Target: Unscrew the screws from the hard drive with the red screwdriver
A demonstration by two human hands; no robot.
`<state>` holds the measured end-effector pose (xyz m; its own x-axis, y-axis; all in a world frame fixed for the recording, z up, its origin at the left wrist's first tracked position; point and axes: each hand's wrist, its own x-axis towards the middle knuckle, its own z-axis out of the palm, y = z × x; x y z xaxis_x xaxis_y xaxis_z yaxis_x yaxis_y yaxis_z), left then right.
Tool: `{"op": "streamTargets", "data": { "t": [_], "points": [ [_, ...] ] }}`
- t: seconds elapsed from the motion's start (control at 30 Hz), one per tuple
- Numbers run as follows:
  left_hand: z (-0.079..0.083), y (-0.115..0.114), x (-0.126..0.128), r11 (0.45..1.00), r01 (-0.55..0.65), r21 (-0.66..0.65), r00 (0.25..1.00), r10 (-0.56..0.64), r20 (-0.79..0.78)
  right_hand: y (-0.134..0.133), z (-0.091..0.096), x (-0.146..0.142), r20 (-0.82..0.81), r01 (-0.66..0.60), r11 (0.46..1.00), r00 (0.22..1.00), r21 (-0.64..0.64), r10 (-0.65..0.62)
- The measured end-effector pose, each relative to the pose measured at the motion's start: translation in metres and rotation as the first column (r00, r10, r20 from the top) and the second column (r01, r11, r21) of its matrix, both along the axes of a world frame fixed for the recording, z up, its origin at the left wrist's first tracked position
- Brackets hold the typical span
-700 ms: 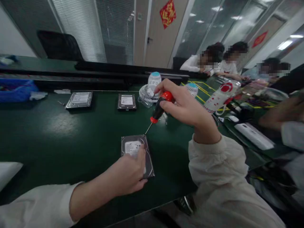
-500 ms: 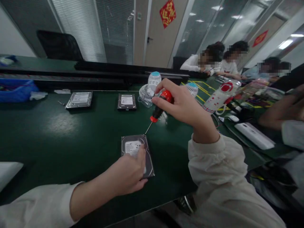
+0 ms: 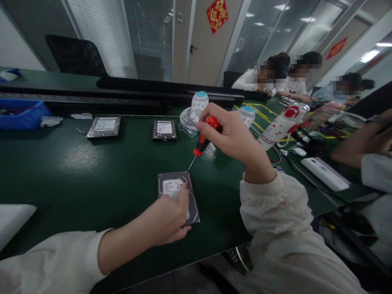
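Observation:
A hard drive (image 3: 192, 205) with a white label lies flat on the green table (image 3: 122, 175). My left hand (image 3: 170, 216) holds it down, index finger stretched over the label and thumb by the near edge. My right hand (image 3: 231, 130) grips the red and black handle of a screwdriver (image 3: 202, 145) from above. The screwdriver leans, its thin shaft running down to the drive's far right corner. Whether the tip sits in a screw is too small to tell. A few tiny metal pieces (image 3: 210, 152), probably screws, lie just behind the screwdriver.
Two more drives lie farther back, one left (image 3: 104, 127) and one in the middle (image 3: 164, 130). White fans with blue caps (image 3: 200, 102) stand behind my right hand. A blue bin (image 3: 24, 114) is far left. Cables and a white power bank (image 3: 325, 173) lie right, near another person's arm (image 3: 352, 143).
Both hands, the drive and the screwdriver keep nearly the same arrangement. The view has shifted slightly, and my right wrist and sleeve sit a little farther left.

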<state>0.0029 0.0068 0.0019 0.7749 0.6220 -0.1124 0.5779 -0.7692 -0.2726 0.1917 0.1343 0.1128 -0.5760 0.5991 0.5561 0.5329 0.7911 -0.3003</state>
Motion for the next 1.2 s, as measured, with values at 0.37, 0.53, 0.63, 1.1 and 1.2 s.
{"op": "streamTargets", "data": {
  "t": [0.37, 0.53, 0.63, 1.1, 1.2],
  "points": [
    [0.0048, 0.0003, -0.0012, 0.998, -0.025, -0.061, 1.0, 0.026, 0.015, -0.0023, 0.0012, 0.0002, -0.019, -0.081, 0.997, 0.997, 0.002, 0.081],
    [0.0043, -0.0001, -0.0007, 0.999, -0.01, -0.05, 1.0, 0.01, -0.001, -0.0035, -0.0005, -0.002, -0.039, -0.021, 1.0, 0.999, -0.009, 0.021],
    [0.0032, 0.0003, -0.0006, 0.999, -0.014, -0.045, 1.0, 0.014, 0.006, -0.0029, -0.0007, -0.0012, -0.06, -0.027, 0.999, 0.998, 0.016, 0.028],
    [0.0017, 0.0001, -0.0026, 1.0, 0.002, -0.013, 1.0, -0.001, 0.031, -0.0043, 0.0017, 0.0024, 0.035, 0.001, 1.0, 0.999, 0.023, -0.002],
    [0.0018, -0.0005, -0.0024, 1.0, 0.002, 0.0, 0.999, -0.002, 0.034, -0.0039, 0.0018, 0.0026, 0.046, -0.004, 1.0, 0.999, 0.029, 0.003]
  ]
}}
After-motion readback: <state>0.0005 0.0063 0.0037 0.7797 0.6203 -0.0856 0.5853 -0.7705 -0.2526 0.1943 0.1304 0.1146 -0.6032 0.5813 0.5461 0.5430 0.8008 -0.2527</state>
